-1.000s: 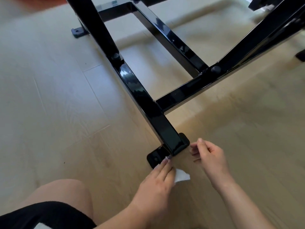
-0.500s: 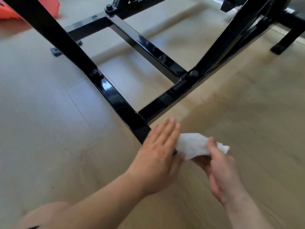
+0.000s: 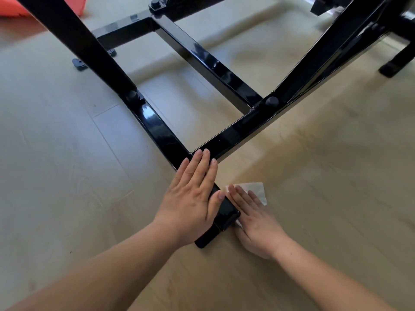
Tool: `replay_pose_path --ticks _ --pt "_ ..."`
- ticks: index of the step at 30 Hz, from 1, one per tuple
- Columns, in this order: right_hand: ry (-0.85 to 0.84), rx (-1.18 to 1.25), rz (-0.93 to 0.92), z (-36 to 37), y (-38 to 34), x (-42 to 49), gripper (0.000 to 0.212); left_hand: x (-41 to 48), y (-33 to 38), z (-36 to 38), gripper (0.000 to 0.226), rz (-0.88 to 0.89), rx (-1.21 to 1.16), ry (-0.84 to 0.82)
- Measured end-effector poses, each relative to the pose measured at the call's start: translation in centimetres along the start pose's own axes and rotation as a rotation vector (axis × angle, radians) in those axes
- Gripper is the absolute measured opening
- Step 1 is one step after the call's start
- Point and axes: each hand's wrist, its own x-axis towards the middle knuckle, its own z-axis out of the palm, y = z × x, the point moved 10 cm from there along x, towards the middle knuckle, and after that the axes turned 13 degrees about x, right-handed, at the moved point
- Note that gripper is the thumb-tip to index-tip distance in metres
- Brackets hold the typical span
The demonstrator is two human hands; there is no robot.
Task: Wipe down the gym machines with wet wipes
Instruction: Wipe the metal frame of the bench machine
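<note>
1. The left hand (image 3: 190,194) lies flat on top of the gym machine's black base tube (image 3: 157,129). Its fingers are straight and close together, with the tips at the corner where the cross tube (image 3: 235,133) joins.
2. The right hand (image 3: 253,216) is also flat with straight fingers. It presses a white wet wipe (image 3: 257,190) down just beside the right side of the tube, near its end foot (image 3: 226,215).
3. Whether the wipe bears on the tube's side wall or only on the floor (image 3: 67,176) cannot be told, because the hand covers the contact.
4. The wipe looks thin, limp and damp. It will likely bunch or fold under sliding fingers, so a spread palm suits it better than a pinch at one corner.
5. The steel frame looks rigid and heavy, and its gloss paint is probably slick when wet. The wipe should glide along it, and the frame need not be lifted.
6. The left palm on the tube probably serves as a brace.
7. Bolt heads (image 3: 272,101) and welded corners may snag the wipe.
8. An orange object (image 3: 13,5) sits far off at the top left.
</note>
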Motion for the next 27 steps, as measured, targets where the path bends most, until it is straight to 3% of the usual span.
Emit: replay_pose_path --ticks 3,7,12,15,17,21,25,27 --pt "-0.068 0.040 0.014 -1.0 0.7 0.7 0.076 -0.1 -0.1 -0.1 0.068 -0.015 -0.005 0.028" --pt "0.032 0.276 0.113 -1.5 0.9 2.0 0.076 -0.1 -0.1 -0.3 0.069 -0.013 -0.022 0.060" --pt "-0.024 0.035 -0.174 0.3 0.6 -1.5 0.061 -0.1 -0.1 -0.2 0.069 -0.006 -0.041 0.033" --pt "-0.059 0.013 -0.180 -0.5 1.4 -0.7 0.061 0.0 -0.1 -0.3 0.069 -0.012 -0.028 0.037" --pt "-0.045 0.174 -0.085 -0.6 0.9 0.7 0.059 -0.1 -0.1 -0.2 0.068 -0.006 -0.024 0.008" --pt "0.173 0.759 0.083 -1.0 -0.7 -0.5 0.050 -0.2 -0.1 -0.4 0.069 0.002 -0.032 -0.033" --pt "0.102 0.968 0.238 -0.2 -0.6 -4.4 0.049 -0.1 0.0 -0.5 0.069 0.011 -0.022 -0.060" --pt "0.279 1.111 0.377 -2.7 1.1 -5.2 0.044 -0.1 -0.1 -0.5 0.069 0.011 -0.022 -0.080"
